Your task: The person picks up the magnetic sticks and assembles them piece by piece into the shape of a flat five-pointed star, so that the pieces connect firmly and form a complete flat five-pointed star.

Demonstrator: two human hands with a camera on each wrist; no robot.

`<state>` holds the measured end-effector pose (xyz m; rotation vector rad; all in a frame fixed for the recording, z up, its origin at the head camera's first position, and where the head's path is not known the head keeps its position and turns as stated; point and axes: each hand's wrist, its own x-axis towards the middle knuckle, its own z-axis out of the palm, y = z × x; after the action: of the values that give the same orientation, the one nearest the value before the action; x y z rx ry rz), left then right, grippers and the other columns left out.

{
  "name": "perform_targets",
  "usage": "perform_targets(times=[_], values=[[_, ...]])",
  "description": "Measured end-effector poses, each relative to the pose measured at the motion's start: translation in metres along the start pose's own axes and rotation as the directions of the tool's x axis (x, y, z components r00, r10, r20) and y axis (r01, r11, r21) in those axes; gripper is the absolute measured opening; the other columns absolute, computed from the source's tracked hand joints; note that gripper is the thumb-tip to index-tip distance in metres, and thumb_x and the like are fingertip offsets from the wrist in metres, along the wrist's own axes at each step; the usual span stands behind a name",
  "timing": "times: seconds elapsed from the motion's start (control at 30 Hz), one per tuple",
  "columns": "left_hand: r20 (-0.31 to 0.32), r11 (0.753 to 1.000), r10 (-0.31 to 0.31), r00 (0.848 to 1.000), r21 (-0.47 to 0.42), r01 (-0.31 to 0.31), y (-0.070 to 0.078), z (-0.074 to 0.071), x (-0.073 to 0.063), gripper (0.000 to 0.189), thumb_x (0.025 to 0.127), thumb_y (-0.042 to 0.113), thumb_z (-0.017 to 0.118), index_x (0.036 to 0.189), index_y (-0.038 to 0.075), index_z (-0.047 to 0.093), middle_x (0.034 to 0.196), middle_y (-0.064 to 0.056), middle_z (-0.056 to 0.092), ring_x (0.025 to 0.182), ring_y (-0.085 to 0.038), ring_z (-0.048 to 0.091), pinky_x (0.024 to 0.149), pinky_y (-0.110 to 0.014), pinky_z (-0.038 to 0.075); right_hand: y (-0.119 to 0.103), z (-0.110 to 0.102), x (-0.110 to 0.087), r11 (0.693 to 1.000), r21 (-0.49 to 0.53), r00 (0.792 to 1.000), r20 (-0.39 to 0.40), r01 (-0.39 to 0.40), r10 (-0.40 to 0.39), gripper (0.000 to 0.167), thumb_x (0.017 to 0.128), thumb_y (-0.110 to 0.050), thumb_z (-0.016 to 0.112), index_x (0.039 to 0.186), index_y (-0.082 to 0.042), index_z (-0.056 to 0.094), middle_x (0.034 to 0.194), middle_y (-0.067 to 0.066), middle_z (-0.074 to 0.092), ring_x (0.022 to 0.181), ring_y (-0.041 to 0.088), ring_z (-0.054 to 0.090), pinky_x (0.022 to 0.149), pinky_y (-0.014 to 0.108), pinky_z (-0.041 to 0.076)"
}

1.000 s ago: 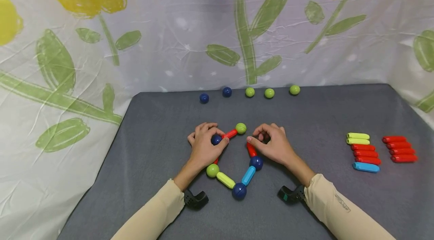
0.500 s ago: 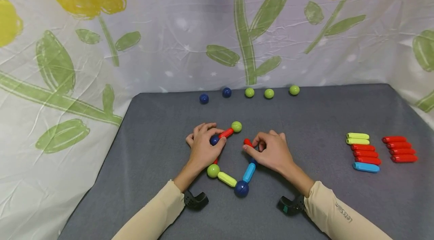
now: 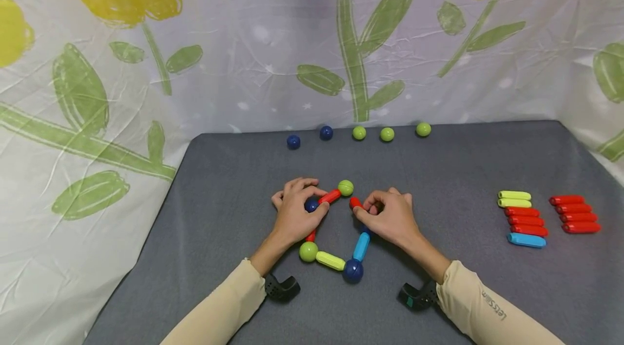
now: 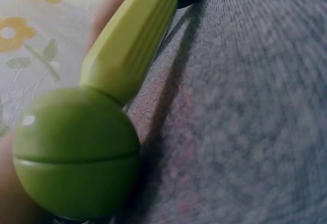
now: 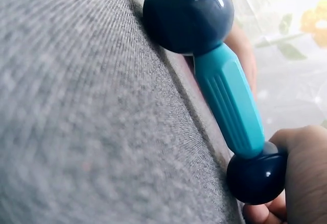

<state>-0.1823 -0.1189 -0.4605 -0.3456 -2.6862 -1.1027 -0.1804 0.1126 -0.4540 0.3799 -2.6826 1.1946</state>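
Observation:
A ring-like chain of coloured rods and balls lies on the grey table, with a gap at its far side. My left hand grips a dark blue ball between thumb and index finger. From that ball a red rod leads to a green ball. Across the gap, my right hand pinches another red rod, whose tip points at the green ball. Nearer me run a larger green ball, a yellow rod, a blue ball and a light blue rod.
Loose blue balls and green balls line the table's far edge. On the right lie a stack of yellow rods, red rods and one blue rod, beside several more red rods. A flowered cloth hangs behind.
My right hand has shifted onto the red rod, covering the blue ball below it. The near blue ball has slid right. The far green ball moved left, then back right, and now sits slightly nearer me.

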Motion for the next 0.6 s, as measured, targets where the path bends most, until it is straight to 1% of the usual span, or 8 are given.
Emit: perform_targets(times=[0.13,0.2,0.27,0.33,0.4,0.43,0.5,0.6], values=[[0.024,1.0,0.017,1.0,-0.008,-0.017,-0.0001,-0.0002,-0.0001,0.017,0.09,0.026,0.07,0.105,0.02,0.077,0.139,-0.005,0.062,0.139,-0.032,0.039,0.106,-0.06,0.012,0.0013,0.0011,0.0002,1.0,0.022,1.0,-0.019,-0.003,0.003,0.018,0.082,-0.027,0.079,0.069,-0.019,0.069,0.059,-0.007,0.058,0.066,0.013,0.04,0.078,0.036,0.02],[0.031,1.0,0.016,0.999,-0.004,-0.016,0.0002,-0.0001,0.0001,0.017,0.09,0.026,0.07,0.105,0.02,0.077,0.139,-0.005,0.062,0.14,-0.032,0.038,0.107,-0.059,0.011,0.0016,0.001,0.0,1.0,0.029,1.0,-0.023,-0.002,0.003,0.018,0.082,-0.027,0.079,0.07,-0.019,0.07,0.059,-0.007,0.058,0.066,0.013,0.04,0.078,0.036,0.02],[0.025,1.0,0.013,1.0,-0.001,-0.013,0.0007,0.0,0.0,0.017,0.09,0.027,0.07,0.105,0.02,0.077,0.138,-0.005,0.062,0.14,-0.032,0.038,0.106,-0.059,0.012,0.002,0.0009,0.0,1.0,0.028,1.0,-0.027,0.011,-0.011,0.018,0.083,-0.027,0.08,0.071,-0.019,0.07,0.06,-0.007,0.058,0.065,0.014,0.04,0.078,0.036,0.02],[0.01,1.0,0.001,1.0,0.01,-0.001,0.0012,0.0004,-0.0001,0.017,0.09,0.027,0.069,0.104,0.02,0.077,0.138,-0.005,0.062,0.14,-0.033,0.039,0.106,-0.059,0.013,0.0024,0.0011,0.0001,0.999,0.028,0.999,-0.03,0.033,-0.032,0.017,0.085,-0.029,0.08,0.075,-0.018,0.07,0.062,-0.006,0.058,0.065,0.014,0.041,0.078,0.036,0.02],[-0.019,1.0,-0.022,1.0,0.022,0.023,0.002,0.001,0.0,0.018,0.09,0.028,0.069,0.104,0.019,0.076,0.137,-0.007,0.062,0.139,-0.033,0.039,0.105,-0.059,0.014,0.003,0.0015,0.0005,0.998,0.021,0.998,-0.028,0.055,-0.055,0.018,0.086,-0.031,0.08,0.085,-0.016,0.072,0.066,-0.005,0.059,0.066,0.013,0.043,0.078,0.036,0.02],[-0.036,0.999,-0.038,0.999,0.028,0.039,0.0022,0.0012,0.0,0.018,0.091,0.028,0.069,0.104,0.019,0.076,0.136,-0.008,0.062,0.138,-0.033,0.04,0.105,-0.059,0.014,0.0032,0.0014,0.0007,0.998,0.022,0.998,-0.022,0.067,-0.066,0.021,0.086,-0.033,0.08,0.092,-0.014,0.073,0.07,-0.004,0.061,0.068,0.014,0.044,0.079,0.036,0.021],[-0.072,0.996,-0.071,0.995,0.041,0.074,0.002,0.0018,0.0006,0.017,0.091,0.028,0.068,0.103,0.018,0.076,0.135,-0.009,0.063,0.137,-0.033,0.041,0.104,-0.06,0.015,0.0035,0.001,0.0012,0.996,0.021,0.996,0.0,0.09,-0.09,0.033,0.086,-0.036,0.08,0.107,-0.011,0.072,0.081,-0.001,0.066,0.073,0.015,0.049,0.081,0.037,0.023],[-0.115,0.993,-0.104,0.988,0.052,0.11,0.0015,0.0022,0.0015,0.017,0.092,0.027,0.068,0.102,0.017,0.075,0.135,-0.01,0.063,0.136,-0.034,0.041,0.103,-0.06,0.015,0.005,0.0002,0.0015,0.992,0.017,0.991,0.059,0.122,-0.122,0.055,0.085,-0.041,0.08,0.128,-0.01,0.065,0.103,0.004,0.069,0.086,0.018,0.053,0.082,0.037,0.025]])
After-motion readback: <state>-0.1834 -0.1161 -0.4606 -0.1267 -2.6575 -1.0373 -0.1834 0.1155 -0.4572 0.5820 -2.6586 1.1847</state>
